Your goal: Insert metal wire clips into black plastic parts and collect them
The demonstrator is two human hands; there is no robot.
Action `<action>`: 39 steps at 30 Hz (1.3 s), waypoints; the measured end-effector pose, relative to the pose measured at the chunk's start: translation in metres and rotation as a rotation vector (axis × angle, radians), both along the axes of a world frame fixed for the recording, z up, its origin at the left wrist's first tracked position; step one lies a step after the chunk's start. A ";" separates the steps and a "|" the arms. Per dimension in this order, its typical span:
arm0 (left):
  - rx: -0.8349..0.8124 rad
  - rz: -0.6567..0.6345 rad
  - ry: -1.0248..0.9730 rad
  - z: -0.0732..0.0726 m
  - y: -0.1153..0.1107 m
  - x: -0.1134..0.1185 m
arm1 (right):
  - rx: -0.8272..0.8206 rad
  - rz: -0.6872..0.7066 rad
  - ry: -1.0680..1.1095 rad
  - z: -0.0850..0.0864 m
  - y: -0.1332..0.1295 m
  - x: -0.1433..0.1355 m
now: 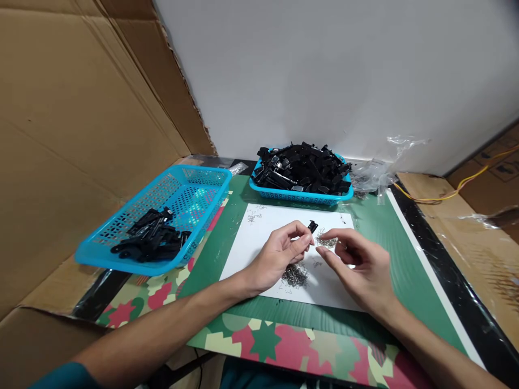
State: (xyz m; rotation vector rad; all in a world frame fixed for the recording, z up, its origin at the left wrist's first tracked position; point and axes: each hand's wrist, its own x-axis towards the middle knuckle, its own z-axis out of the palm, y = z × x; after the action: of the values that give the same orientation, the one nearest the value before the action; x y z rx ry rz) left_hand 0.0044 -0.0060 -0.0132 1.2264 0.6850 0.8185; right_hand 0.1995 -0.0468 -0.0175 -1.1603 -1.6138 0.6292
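Note:
My left hand (281,251) is closed, with thumb and fingers pinching a small black plastic part (312,226) whose end sticks out above the fingertips. Just to its right is my right hand (359,265), thumb and forefinger apart, with nothing visible between them. Both hands are over a white sheet (247,265). A pile of small metal wire springs (295,275) lies below my left hand. Another heap of springs (326,239) is partly hidden behind my right fingertips. A few loose springs (252,218) are scattered at the sheet's far left corner.
A blue basket (300,195) heaped with black plastic parts (304,167) stands at the back. To the left, another blue basket (162,183) holds fewer black parts (152,237). Clear plastic bags (373,175) lie at the back right. Cardboard (81,97) rises on the left.

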 end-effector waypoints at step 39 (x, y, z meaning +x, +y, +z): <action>0.235 0.005 -0.128 -0.006 -0.004 0.001 | 0.486 0.102 -0.257 -0.001 0.001 0.005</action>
State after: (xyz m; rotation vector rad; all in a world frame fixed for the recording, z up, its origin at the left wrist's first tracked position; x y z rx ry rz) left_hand 0.0054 -0.0098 -0.0193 1.3693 0.4982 0.9936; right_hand 0.2044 -0.0458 -0.0190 -0.8226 -1.9172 0.1316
